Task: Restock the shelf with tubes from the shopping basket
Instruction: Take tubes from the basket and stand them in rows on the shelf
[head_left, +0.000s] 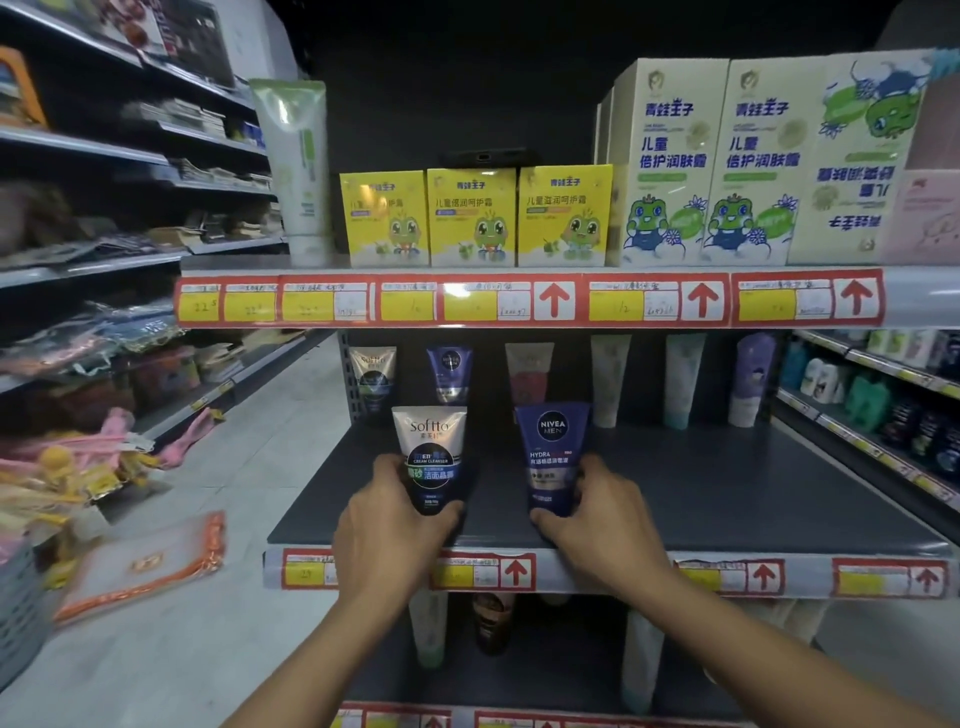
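Note:
My left hand (389, 514) grips the lower end of a silver and black Softto tube (430, 457), held upright over the front of the dark middle shelf (727, 499). My right hand (592, 514) grips a blue Nivea Men tube (551, 457) beside it, also upright. Several more tubes stand in a row at the back of the same shelf, among them a matching Softto tube (373, 376) and a blue tube (449, 371). The shopping basket shows only as a grey edge (18, 613) at the far left.
The shelf above carries yellow boxes (470, 218), tall cream boxes (670, 161) and a white and green tube (298, 166). Price labels with red arrows (556, 300) line the shelf edges. Packaged goods (140, 566) lie on the aisle floor at left. Further tubes stand on the shelf below.

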